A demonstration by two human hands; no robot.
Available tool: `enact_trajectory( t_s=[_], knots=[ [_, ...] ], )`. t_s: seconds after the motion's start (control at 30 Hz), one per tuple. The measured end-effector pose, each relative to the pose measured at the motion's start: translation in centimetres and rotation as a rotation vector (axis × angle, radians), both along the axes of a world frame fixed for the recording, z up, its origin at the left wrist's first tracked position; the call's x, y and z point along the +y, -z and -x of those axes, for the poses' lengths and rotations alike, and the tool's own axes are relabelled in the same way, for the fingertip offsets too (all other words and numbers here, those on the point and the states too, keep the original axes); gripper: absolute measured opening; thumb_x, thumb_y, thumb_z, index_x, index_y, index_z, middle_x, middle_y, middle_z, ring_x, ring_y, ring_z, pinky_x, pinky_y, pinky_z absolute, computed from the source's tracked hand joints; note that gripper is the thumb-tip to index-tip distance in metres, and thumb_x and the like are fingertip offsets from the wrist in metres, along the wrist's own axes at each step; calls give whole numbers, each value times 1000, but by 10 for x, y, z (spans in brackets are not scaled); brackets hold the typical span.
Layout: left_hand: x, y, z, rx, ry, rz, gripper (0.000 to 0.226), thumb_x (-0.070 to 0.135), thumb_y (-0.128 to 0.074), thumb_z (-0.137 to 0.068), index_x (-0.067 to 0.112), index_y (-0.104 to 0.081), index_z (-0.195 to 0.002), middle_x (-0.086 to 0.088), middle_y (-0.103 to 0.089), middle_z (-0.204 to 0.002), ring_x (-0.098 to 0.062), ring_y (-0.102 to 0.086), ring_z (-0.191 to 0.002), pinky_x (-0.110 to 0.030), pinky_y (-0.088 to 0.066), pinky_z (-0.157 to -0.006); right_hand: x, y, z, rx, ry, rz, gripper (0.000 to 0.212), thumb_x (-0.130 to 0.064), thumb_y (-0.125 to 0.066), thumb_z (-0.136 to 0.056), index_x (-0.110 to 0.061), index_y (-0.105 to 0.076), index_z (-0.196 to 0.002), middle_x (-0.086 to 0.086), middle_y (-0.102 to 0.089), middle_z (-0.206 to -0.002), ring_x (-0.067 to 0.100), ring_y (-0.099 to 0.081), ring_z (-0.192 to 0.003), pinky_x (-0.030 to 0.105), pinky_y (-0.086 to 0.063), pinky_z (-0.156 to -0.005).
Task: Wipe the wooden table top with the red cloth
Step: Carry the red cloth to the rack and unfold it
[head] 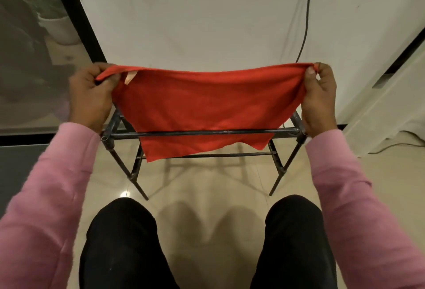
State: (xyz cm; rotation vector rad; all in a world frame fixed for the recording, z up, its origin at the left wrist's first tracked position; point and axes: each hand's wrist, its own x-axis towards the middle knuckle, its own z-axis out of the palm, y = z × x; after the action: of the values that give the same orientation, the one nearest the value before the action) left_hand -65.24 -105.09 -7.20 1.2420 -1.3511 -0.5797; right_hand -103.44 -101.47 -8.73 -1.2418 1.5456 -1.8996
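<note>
Red cloth (202,107) hangs spread out in the air between the two hands, in the middle of the view. Its upper edge is pulled almost straight from one hand to the other, and the lower part falls down loose with an uneven edge. Near the upper left corner a small pale label (130,77) is sewn on it.

The left hand (92,95) grips the upper left corner, with the fingers curled around the bunched fabric. The right hand (319,98) pinches the upper right corner between the thumb and the curled fingers. Both arms wear pink sleeves (57,185).

Below the cloth stands a black metal frame (124,134) with thin legs. Its near top bar crosses in front of the lower part of the cloth, so the cloth hangs just behind this bar. A wooden top I cannot make out on the frame.

The frame stands on a shiny beige tiled floor (207,196), close to a white wall (184,13). A dark cable (307,13) runs down this wall. At the left is a dark-framed glass panel (27,59). At the bottom are the person's knees in black trousers (119,242).
</note>
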Motion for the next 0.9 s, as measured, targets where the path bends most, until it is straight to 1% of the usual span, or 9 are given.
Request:
enact_trajectory(
  t_s=[0.1, 0.2, 0.27, 0.43, 0.53, 0.6, 0.67, 0.77, 0.9],
  knots=[
    [24, 18, -8, -46, 34, -60, 22, 16, -55, -94, 34, -65, -87, 13, -65, -88, -3, -61, -85, -27, -52, -80, 24, 27, 5, 19, -3, -63, 12, -34, -46, -97, -35, -52, -86, -15, -40, -64, 7, -34, -63, 28, -29, -61],
    [42, 38, -16, -67, 110, -160, 19, 19, -54, -95, 34, -65, -90, 5, -65, -94, -30, -62, -91, -52, -55, -77, 45, 48, 7, 55, 13, -126, 13, -32, -46, -98, -35, -52, -87, -19, -45, -59, 8, -38, -63, 32, -34, -61],
    [51, 49, -22, -117, 169, -175, 21, 18, -54, -94, 35, -66, -91, 3, -65, -92, -37, -60, -85, -61, -53, -73, 58, 56, 4, 67, 13, -148, 14, -27, -46, -99, -34, -51, -88, -18, -49, -61, 9, -44, -63, 30, -39, -62],
    [70, 76, -36, -190, 261, -224, 44, 7, -64, -84, 51, -69, -85, 22, -69, -88, -9, -63, -93, -34, -46, -88, 85, 76, 4, 101, -28, -170, 15, -10, -49, -98, -20, -58, -103, -7, -63, -91, 2, -61, -84, 21, -49, -75],
    [75, 97, -46, -331, 324, -289, 35, 6, -69, -81, 40, -72, -86, 22, -67, -94, -1, -61, -92, -24, -42, -86, 98, 88, 2, 184, -107, -244, 23, -6, -50, -96, -20, -62, -110, -2, -68, -102, 7, -65, -96, 20, -52, -85],
    [79, 110, -49, -464, 365, -304, 30, 6, -73, -78, 34, -73, -90, 25, -66, -98, 3, -60, -92, -19, -41, -86, 104, 97, -1, 244, -166, -312, 24, -4, -51, -95, -19, -65, -107, -4, -70, -98, 8, -67, -93, 19, -52, -82],
    [79, 124, -51, -673, 397, -244, 24, 12, -77, -76, 26, -74, -96, 24, -68, -99, -1, -61, -95, -21, -43, -87, 110, 109, 0, 345, -229, -389, 23, -3, -54, -92, -20, -68, -99, -6, -70, -93, 11, -67, -89, 21, -51, -79],
    [73, 144, -52, -1019, 405, -98, 26, 15, -80, -74, 24, -76, -98, 7, -70, -104, -22, -62, -95, -37, -52, -78, 111, 125, 7, 601, -283, -502, 18, -3, -62, -88, -15, -71, -97, -5, -70, -94, 18, -64, -91, 35, -51, -85],
    [62, 166, -50, -1227, 410, -31, 28, 16, -84, -68, 24, -77, -93, -4, -65, -93, -29, -59, -78, -38, -52, -57, 99, 135, 10, 937, -347, -611, 21, -3, -67, -84, -11, -73, -103, 7, -71, -107, 28, -62, -106, 40, -45, -95]
  ],
)
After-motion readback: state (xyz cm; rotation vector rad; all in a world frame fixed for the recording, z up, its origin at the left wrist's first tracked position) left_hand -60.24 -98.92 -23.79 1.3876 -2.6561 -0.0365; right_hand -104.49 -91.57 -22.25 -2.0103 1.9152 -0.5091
